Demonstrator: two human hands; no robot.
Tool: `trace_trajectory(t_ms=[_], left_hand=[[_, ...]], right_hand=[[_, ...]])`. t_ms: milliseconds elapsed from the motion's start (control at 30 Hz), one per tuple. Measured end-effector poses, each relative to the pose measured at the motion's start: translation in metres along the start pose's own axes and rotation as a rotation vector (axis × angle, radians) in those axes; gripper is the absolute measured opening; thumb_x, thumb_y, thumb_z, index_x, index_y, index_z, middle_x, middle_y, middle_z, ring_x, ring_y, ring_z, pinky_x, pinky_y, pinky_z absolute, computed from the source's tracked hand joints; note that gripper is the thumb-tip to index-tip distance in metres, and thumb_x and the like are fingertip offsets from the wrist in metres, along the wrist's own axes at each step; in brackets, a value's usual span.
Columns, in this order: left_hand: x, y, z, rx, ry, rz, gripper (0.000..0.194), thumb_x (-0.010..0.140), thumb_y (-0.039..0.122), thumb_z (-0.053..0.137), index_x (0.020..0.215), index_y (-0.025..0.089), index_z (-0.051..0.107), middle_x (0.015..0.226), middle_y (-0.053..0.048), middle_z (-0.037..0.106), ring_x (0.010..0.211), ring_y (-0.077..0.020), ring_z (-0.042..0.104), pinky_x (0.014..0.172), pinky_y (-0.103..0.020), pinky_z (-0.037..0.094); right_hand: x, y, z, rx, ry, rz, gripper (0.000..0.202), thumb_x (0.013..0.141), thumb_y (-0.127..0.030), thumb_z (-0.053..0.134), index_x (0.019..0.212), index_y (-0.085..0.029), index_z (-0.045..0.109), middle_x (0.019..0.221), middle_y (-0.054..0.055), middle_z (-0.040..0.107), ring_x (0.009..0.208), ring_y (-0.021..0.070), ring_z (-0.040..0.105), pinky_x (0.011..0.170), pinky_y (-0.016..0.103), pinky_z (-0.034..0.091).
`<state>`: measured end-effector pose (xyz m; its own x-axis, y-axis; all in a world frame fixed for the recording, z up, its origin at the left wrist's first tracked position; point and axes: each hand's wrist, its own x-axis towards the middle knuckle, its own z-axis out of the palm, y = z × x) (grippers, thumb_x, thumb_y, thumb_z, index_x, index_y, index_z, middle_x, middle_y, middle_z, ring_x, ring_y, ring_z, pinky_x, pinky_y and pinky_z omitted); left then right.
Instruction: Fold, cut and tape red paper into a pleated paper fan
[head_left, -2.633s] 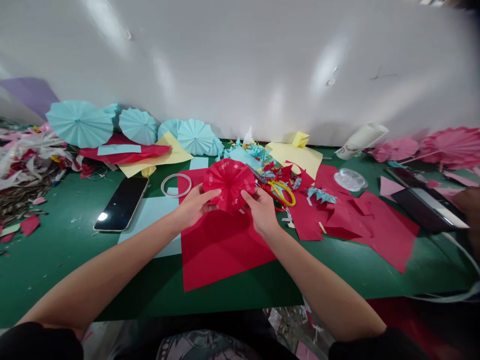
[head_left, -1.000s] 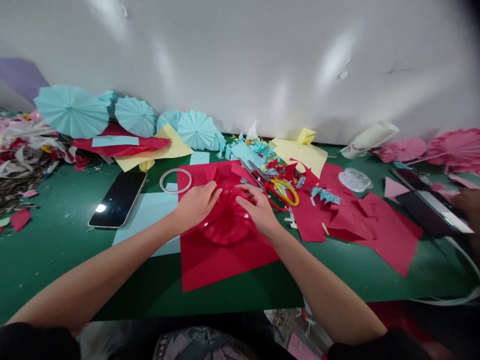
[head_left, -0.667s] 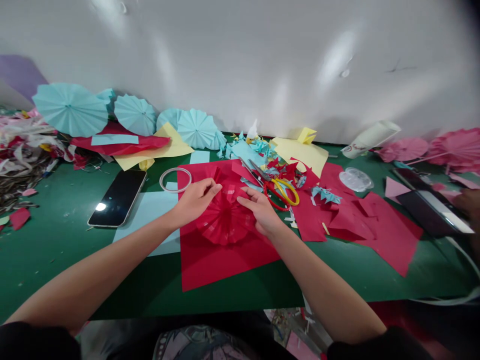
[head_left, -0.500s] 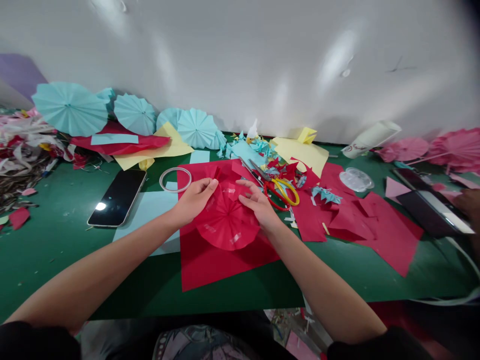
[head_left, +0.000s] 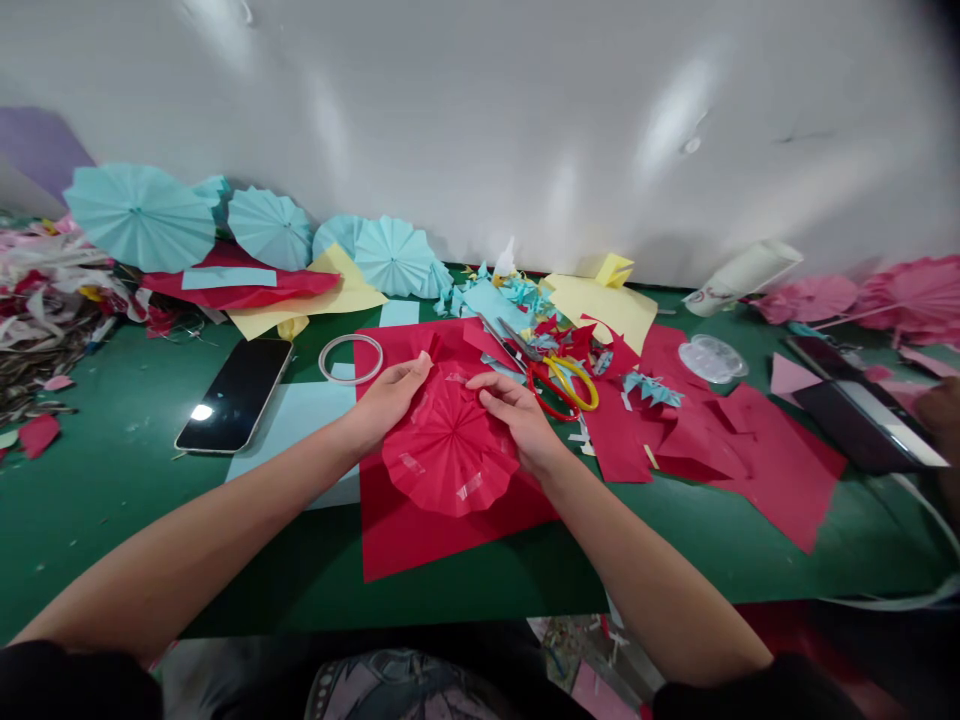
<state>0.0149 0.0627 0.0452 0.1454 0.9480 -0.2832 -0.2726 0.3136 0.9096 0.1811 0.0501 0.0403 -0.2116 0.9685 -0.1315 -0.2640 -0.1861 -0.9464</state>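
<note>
Between my two hands is a red pleated paper rosette point(head_left: 452, 440), round, with several bits of clear tape across its folds. My left hand point(head_left: 395, 393) pinches its upper left edge between thumb and fingers. At the upper right edge, my right hand point(head_left: 514, 413) grips the rim with thumb and fingertips. Beneath the rosette lies a flat red paper sheet point(head_left: 397, 550). A roll of tape point(head_left: 324, 362) rests left of my left hand. Scissors point(head_left: 574, 385) with red and yellow handles lie just beyond my right hand.
A phone point(head_left: 236, 397) lies at the left. Light blue paper rosettes point(head_left: 142, 220) lean along the back wall. Red paper sheets point(head_left: 787, 470) and scraps cover the right side, near a clear round plastic piece point(head_left: 712, 358). Another person's hand point(head_left: 941, 405) shows at the right edge.
The rosette has tilted and shifted slightly toward me and left, so more of its pleated face and tape shows. Both hands keep hold near its upper edge.
</note>
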Motion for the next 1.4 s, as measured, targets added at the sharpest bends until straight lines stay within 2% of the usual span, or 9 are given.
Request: trace_trajectory(t_ms=[300, 500, 600, 733, 900, 967, 1067, 1233, 1400], left_hand=[[-0.001, -0.002, 0.001, -0.035, -0.075, -0.057, 0.035, 0.063, 0.050, 0.070, 0.064, 0.017, 0.061, 0.055, 0.000, 0.062, 0.051, -0.0129, 0.057, 0.051, -0.022, 0.046], [-0.001, -0.003, 0.001, -0.099, -0.080, -0.066, 0.034, 0.063, 0.049, 0.071, 0.065, 0.016, 0.061, 0.058, 0.000, 0.062, 0.052, -0.0128, 0.057, 0.054, -0.023, 0.046], [0.004, -0.002, 0.000, -0.119, 0.038, -0.081, 0.030, 0.066, 0.044, 0.071, 0.065, 0.017, 0.060, 0.059, 0.001, 0.062, 0.053, -0.0123, 0.056, 0.052, -0.022, 0.045], [0.015, 0.001, -0.007, -0.253, 0.248, -0.184, 0.030, 0.076, 0.047, 0.060, 0.070, 0.018, 0.059, 0.060, 0.001, 0.061, 0.051, -0.0127, 0.056, 0.051, -0.024, 0.045], [0.016, 0.002, -0.007, -0.300, 0.134, -0.121, 0.030, 0.083, 0.044, 0.052, 0.075, 0.017, 0.060, 0.064, 0.000, 0.062, 0.054, -0.0108, 0.057, 0.053, -0.022, 0.046], [0.014, 0.000, -0.005, -0.269, 0.127, -0.095, 0.027, 0.086, 0.041, 0.050, 0.077, 0.017, 0.061, 0.070, -0.001, 0.064, 0.059, -0.0112, 0.059, 0.057, -0.022, 0.048], [0.013, -0.007, -0.005, -0.260, 0.102, -0.078, 0.025, 0.086, 0.038, 0.051, 0.077, 0.016, 0.060, 0.069, 0.000, 0.063, 0.060, -0.0112, 0.058, 0.059, -0.023, 0.049], [0.015, -0.014, -0.012, -0.369, -0.122, -0.008, 0.024, 0.081, 0.037, 0.059, 0.072, 0.015, 0.060, 0.064, 0.001, 0.059, 0.058, -0.0086, 0.054, 0.060, -0.020, 0.047], [0.016, -0.012, -0.010, -0.400, -0.138, 0.003, 0.021, 0.080, 0.034, 0.062, 0.071, 0.015, 0.060, 0.066, 0.001, 0.060, 0.059, -0.0083, 0.054, 0.058, -0.019, 0.045]], right_hand=[[-0.002, -0.003, 0.001, 0.033, -0.070, 0.019, 0.031, 0.066, -0.054, 0.064, 0.075, -0.024, 0.068, 0.082, 0.002, 0.068, 0.080, 0.0180, 0.062, 0.078, 0.032, 0.047], [-0.005, -0.005, 0.003, 0.108, -0.128, 0.008, 0.032, 0.065, -0.053, 0.066, 0.080, -0.024, 0.067, 0.091, 0.003, 0.069, 0.084, 0.0182, 0.063, 0.077, 0.031, 0.047], [-0.006, -0.006, 0.003, 0.098, -0.119, 0.004, 0.031, 0.063, -0.048, 0.069, 0.084, -0.025, 0.067, 0.094, 0.003, 0.068, 0.079, 0.0171, 0.063, 0.071, 0.030, 0.048], [-0.003, -0.004, -0.001, 0.085, -0.017, -0.054, 0.029, 0.065, -0.042, 0.069, 0.089, -0.026, 0.065, 0.093, 0.001, 0.067, 0.071, 0.0137, 0.061, 0.066, 0.027, 0.048], [0.007, 0.005, -0.008, 0.042, 0.168, -0.166, 0.028, 0.068, -0.035, 0.068, 0.095, -0.026, 0.062, 0.097, 0.000, 0.065, 0.076, 0.0128, 0.059, 0.067, 0.026, 0.049], [0.010, 0.008, -0.009, 0.031, 0.185, -0.188, 0.029, 0.068, -0.034, 0.068, 0.095, -0.026, 0.062, 0.096, 0.000, 0.064, 0.078, 0.0129, 0.058, 0.068, 0.026, 0.049], [0.010, 0.010, -0.007, 0.078, 0.131, -0.185, 0.028, 0.068, -0.030, 0.070, 0.095, -0.025, 0.063, 0.093, -0.001, 0.064, 0.078, 0.0113, 0.058, 0.070, 0.024, 0.049], [0.007, 0.010, -0.003, 0.221, 0.047, -0.101, 0.030, 0.065, -0.027, 0.073, 0.094, -0.025, 0.064, 0.087, -0.002, 0.065, 0.073, 0.0103, 0.059, 0.069, 0.024, 0.050], [0.008, 0.009, -0.003, 0.308, 0.006, -0.076, 0.033, 0.063, -0.029, 0.074, 0.095, -0.025, 0.064, 0.086, -0.003, 0.067, 0.070, 0.0092, 0.060, 0.067, 0.023, 0.050]])
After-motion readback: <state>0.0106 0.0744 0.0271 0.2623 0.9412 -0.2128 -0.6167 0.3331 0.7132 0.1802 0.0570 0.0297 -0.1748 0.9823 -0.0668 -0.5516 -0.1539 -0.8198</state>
